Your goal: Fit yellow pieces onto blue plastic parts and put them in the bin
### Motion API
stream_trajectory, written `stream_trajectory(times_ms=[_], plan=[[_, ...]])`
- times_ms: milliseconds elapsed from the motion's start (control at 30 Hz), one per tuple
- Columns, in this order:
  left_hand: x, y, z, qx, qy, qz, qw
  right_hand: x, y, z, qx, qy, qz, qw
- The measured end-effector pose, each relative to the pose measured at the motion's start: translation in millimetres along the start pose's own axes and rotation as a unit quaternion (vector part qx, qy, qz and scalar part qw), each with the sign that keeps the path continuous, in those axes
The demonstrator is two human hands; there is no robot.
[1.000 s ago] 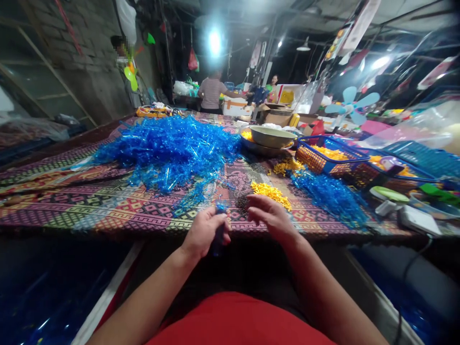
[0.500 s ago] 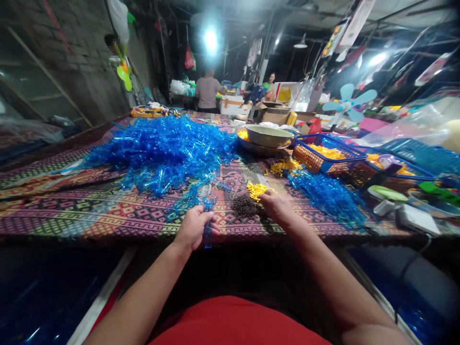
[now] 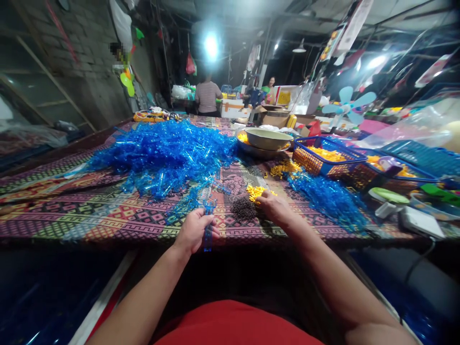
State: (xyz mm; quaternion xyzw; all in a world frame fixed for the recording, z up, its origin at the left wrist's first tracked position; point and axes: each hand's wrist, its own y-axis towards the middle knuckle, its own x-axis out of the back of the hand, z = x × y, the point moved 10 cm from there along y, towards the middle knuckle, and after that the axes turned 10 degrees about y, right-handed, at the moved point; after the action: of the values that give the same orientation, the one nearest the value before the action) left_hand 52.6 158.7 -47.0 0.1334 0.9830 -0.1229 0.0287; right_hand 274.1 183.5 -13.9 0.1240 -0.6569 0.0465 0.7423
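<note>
My left hand [image 3: 194,231] is closed around a strip of translucent blue plastic [image 3: 207,235], which hangs below my fist. My right hand [image 3: 273,208] rests on the patterned woven mat [image 3: 108,216], its fingertips at the edge of a small heap of yellow plastic pieces [image 3: 256,193]. Beside those fingers lies a dark mound of tiny black grains [image 3: 244,209]. Whether my right fingers pinch anything is hidden. A large tangled heap of blue plastic strips [image 3: 161,158] lies ahead and to the left of my hands.
A smaller blue heap [image 3: 328,201] lies to the right. Behind it stand a metal bowl [image 3: 266,141] and a blue basket of yellow pieces [image 3: 319,155]. A co-worker [image 3: 207,96] stands at the far end. The near table edge runs just below my hands.
My left hand has opened its grip enough to show the blue strip hanging lower. My right hand has moved left and away from me, reaching the yellow heap beside the black grains.
</note>
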Motion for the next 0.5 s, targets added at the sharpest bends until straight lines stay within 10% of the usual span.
stream_trajectory(times_ms=[500], plan=[[2.4,3.7,4.9,-0.003,-0.009,-0.002,1.000,6.4,-1.6,-19.6,0.007,0.129,-0.089,0.988]])
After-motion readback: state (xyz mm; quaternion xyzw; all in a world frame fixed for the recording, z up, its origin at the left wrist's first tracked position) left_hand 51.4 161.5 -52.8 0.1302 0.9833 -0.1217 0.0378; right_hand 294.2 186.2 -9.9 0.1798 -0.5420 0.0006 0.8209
